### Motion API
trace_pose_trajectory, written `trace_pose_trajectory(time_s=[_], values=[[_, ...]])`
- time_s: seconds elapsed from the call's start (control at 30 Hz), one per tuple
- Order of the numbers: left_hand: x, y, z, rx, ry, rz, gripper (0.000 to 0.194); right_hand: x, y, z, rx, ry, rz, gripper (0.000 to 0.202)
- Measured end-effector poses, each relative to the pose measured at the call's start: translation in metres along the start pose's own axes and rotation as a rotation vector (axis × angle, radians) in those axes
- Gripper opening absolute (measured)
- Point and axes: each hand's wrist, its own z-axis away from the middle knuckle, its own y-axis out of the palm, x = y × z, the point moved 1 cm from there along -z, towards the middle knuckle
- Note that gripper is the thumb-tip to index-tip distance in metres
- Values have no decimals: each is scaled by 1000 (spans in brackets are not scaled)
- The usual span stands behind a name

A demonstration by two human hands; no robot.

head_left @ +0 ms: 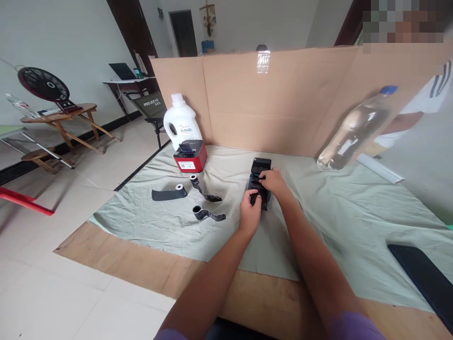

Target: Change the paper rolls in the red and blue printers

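Observation:
A small black device (262, 165) with a raised lid, much like a small printer, stands on the green cloth in front of me. My left hand (250, 210) grips its near left side, thumb and fingers curled around the edge. At the middle of the device, my right hand (276, 183) reaches in from the right with its fingers bent together; what lies under the fingertips is hidden. Left of the hands lie three partly unrolled black strips on small cores: one ribbon roll (170, 193), a second ribbon roll (202, 190) and a third ribbon roll (208, 214).
A red and black box (192, 163) stands before a white jug (182, 123). Behind them rises a cardboard panel (276, 104). To the right are a clear bottle (359, 127) with a blue cap, a dark phone (421, 274) and a person's arm (403, 123) beyond the panel.

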Motion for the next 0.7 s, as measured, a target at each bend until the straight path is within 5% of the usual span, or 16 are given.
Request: trace_pose_trajectory(time_s=[0.17, 0.3, 0.4, 0.7], values=[[-4, 1, 3, 49, -86, -13, 15, 3, -10, 3, -18, 85, 3, 30], [-9, 3, 5, 59, -126, -24, 14, -3, -13, 2, -94, 182, -79, 69], [-12, 3, 6, 61, -146, -48, 14, -10, -10, -2, -165, 50, -236, 88], [-20, 0, 9, 51, -224, -61, 23, -23, -31, -9, -66, -193, -413, 33]])
